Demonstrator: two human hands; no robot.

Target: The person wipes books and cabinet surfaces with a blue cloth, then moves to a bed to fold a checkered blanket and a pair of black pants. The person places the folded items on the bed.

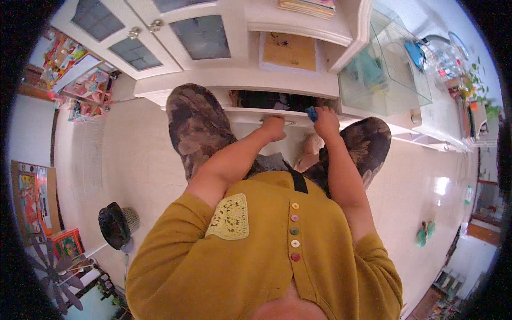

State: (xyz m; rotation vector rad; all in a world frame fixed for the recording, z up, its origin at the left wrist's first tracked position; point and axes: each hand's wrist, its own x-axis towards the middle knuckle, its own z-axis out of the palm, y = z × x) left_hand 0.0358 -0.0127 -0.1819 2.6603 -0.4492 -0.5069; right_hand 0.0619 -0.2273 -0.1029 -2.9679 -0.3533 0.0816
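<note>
A white drawer (pixel 240 115) stands partly pulled out below a white cabinet, with dark contents (pixel 260 99) that I cannot make out. My left hand (pixel 273 128) is curled at the metal drawer handle (pixel 291 123) on its front, and the handle's ends show on both sides of the hand. At the drawer's right end, my right hand (pixel 327 122) grips a small blue cloth (pixel 312 114) over the front edge. My bent knees, in dark patterned trousers (pixel 200 124), flank the drawer. One bare foot (pixel 311 146) shows beneath my right hand.
Above the drawer are cabinet doors with glass panes (pixel 202 36) and a shelf with a brown board or paper (pixel 290 50). A glass tank (pixel 384 80) stands on the right-hand unit. On the floor at left is a waste basket with a black bag (pixel 114 224); green items (pixel 425 234) lie at right.
</note>
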